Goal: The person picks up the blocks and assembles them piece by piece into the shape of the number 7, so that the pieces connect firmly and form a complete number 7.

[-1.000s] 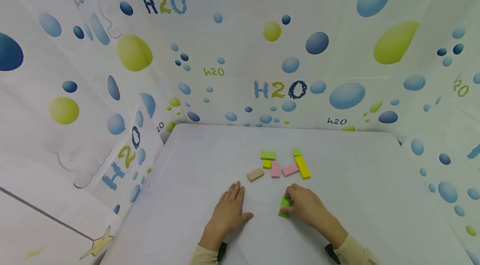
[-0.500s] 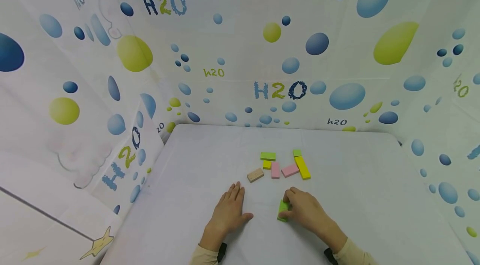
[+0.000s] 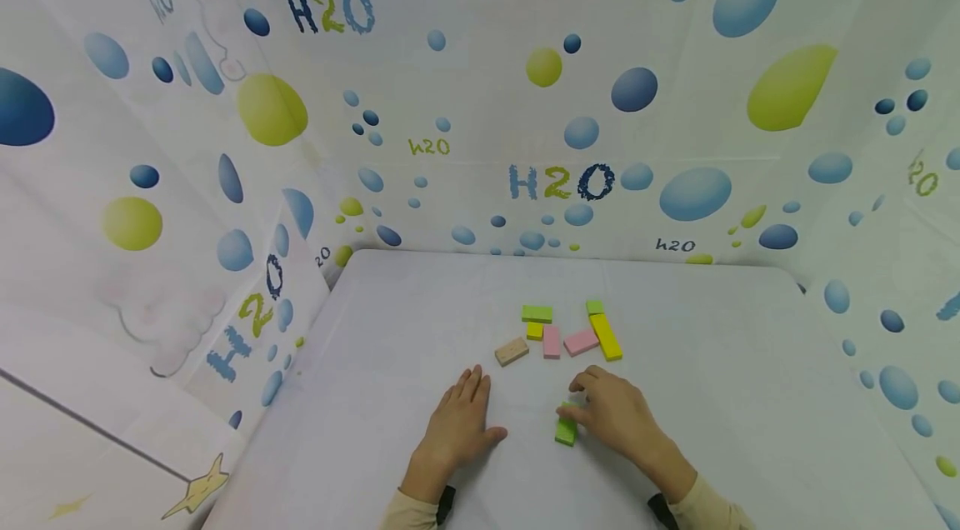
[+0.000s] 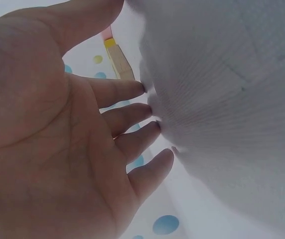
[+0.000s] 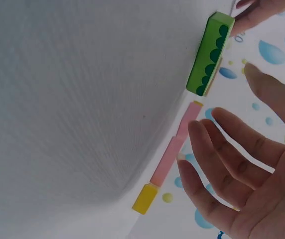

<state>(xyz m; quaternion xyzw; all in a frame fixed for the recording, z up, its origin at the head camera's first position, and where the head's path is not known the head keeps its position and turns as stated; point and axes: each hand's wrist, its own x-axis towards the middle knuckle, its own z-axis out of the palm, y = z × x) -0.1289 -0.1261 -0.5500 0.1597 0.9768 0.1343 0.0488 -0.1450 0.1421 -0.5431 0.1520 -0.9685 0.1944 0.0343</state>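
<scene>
In the head view my left hand [image 3: 456, 426] rests on the white tabletop with straight fingers and the thumb out to the side. Its fingertips touch the cloth in the left wrist view, and it holds nothing. My right hand [image 3: 618, 413] hovers just right of a green block [image 3: 566, 430]. The right wrist view shows this green block [image 5: 210, 55] with a dark scalloped edge on its side. There, the thumb and fingers [image 5: 222, 162] are spread apart from it. From above, the thumb hides part of the block's far end.
Farther back lie a wooden block [image 3: 512, 352], a pink block [image 3: 551, 342], a second pink block [image 3: 581, 342], a long yellow block [image 3: 606, 337], a small yellow block [image 3: 534, 332], a green block [image 3: 537, 314] and a small green one [image 3: 595, 307]. A printed curtain [image 3: 480, 97] hangs behind.
My right hand gripped the green block and drew it slightly toward me. Now its fingers have loosened and come off the block. My left hand has stayed in place.
</scene>
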